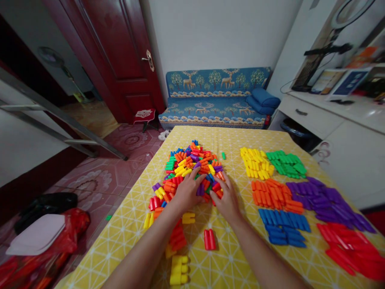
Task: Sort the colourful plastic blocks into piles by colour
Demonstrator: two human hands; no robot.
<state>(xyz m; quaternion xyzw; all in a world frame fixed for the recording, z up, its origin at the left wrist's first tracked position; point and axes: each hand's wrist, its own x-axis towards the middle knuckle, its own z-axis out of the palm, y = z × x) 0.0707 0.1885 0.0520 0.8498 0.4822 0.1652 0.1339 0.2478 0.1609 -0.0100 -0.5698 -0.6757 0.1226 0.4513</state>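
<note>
A mixed pile of colourful plastic building blocks [183, 162], made of joined rounded tubes, lies on the table in front of me. My left hand [189, 186] rests on the near side of the pile, fingers spread over the pieces. A purple block [200, 189] sits by its thumb. On the pile's right edge my right hand [227, 196] touches orange and red pieces with its fingers apart. Nearer to me lie a red block [209, 239] and a yellow block [179, 270]. Another yellow block [188, 218] is beside my left wrist.
Sorted groups stand to the right: yellow [256, 163], green [287, 163], orange [275, 194], purple [327, 200], blue [282, 224] and red [355, 249] blocks. A yellow patterned cloth [228, 265] covers the table. Beyond are a blue sofa [207, 104] and a white cabinet [345, 168].
</note>
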